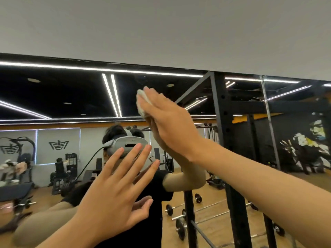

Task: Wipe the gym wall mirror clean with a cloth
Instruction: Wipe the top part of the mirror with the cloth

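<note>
Head view: one person's two bare hands are raised at one wall mirror [62,90], and there is one cloth. The right hand [170,126] reaches up and to the left, its fingers straight and held close together, lying flat over the small white cloth [141,101] and pressing it against the glass. The cloth sits high on the mirror, just below its top edge, with only its upper and left parts showing past the fingertips. The left hand [114,190] is lower and nearer the camera, palm toward the glass, its four fingers and thumb spread wide and holding nothing (whether it touches the mirror cannot be told). One plain grey wall [161,29] runs above the mirror. One vertical seam [268,122] splits the glass into two panels at the right. In the reflection stand one black rack [222,122], long ceiling light strips [112,93] and barbells on a wooden floor [211,206].
</note>
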`<state>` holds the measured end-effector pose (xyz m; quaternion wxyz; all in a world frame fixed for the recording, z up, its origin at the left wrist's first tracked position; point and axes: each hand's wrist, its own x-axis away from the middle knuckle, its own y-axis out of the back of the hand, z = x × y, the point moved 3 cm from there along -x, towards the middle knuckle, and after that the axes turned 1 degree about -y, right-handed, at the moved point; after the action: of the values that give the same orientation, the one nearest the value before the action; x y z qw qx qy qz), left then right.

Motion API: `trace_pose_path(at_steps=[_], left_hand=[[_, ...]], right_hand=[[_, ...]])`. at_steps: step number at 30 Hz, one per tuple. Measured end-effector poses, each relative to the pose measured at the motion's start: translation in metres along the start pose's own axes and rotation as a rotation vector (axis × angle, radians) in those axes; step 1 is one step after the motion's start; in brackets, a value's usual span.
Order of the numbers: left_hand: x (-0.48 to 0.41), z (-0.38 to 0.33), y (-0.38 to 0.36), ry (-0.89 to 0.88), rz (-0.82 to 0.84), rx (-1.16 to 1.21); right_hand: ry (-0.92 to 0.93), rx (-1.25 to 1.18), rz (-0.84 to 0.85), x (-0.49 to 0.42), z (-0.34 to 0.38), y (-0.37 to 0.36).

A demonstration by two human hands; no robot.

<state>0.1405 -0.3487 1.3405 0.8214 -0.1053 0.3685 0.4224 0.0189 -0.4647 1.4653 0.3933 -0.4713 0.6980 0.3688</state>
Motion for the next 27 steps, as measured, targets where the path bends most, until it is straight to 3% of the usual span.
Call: trace_pose_path(at_steps=[2,3,6,8,10,13,15,17,19,22,24,27], left_hand=[[0.000,0.000,0.001,-0.002,0.006,0.002],[0.000,0.001,0.002,-0.004,0.009,0.002],[0.000,0.000,0.002,-0.002,0.026,0.005],[-0.001,0.000,0.003,0.002,0.031,0.011],[-0.001,0.001,0.005,0.003,0.035,0.013],[-0.001,0.000,0.005,0.010,0.032,0.001],[0.000,0.000,0.005,0.012,0.026,0.000],[0.000,0.000,0.005,0.013,0.021,-0.003],[0.000,0.000,0.005,0.010,0.020,-0.005],[0.001,0.003,0.005,0.012,0.014,0.004],[0.002,0.005,0.005,-0.002,0.002,0.010],[0.003,0.006,0.006,-0.004,-0.026,0.015]], right_hand=[[0.214,0.074,0.043,-0.001,-0.003,0.004],[0.214,0.119,0.016,-0.003,-0.020,0.008],[-0.182,0.126,-0.174,-0.012,-0.077,0.028],[-0.414,0.008,-0.279,-0.024,-0.063,0.018],[-0.277,-0.008,-0.229,-0.035,-0.012,-0.005],[0.184,0.047,-0.042,-0.037,0.029,-0.018],[0.137,0.084,-0.105,-0.049,-0.007,-0.011],[-0.161,-0.061,-0.226,-0.057,-0.036,-0.001],[-0.277,-0.076,-0.244,-0.067,-0.014,-0.011],[0.008,-0.046,-0.143,-0.076,0.047,-0.033],[0.146,-0.026,-0.058,-0.071,0.049,-0.033],[0.109,0.019,-0.004,-0.045,0.005,-0.020]])
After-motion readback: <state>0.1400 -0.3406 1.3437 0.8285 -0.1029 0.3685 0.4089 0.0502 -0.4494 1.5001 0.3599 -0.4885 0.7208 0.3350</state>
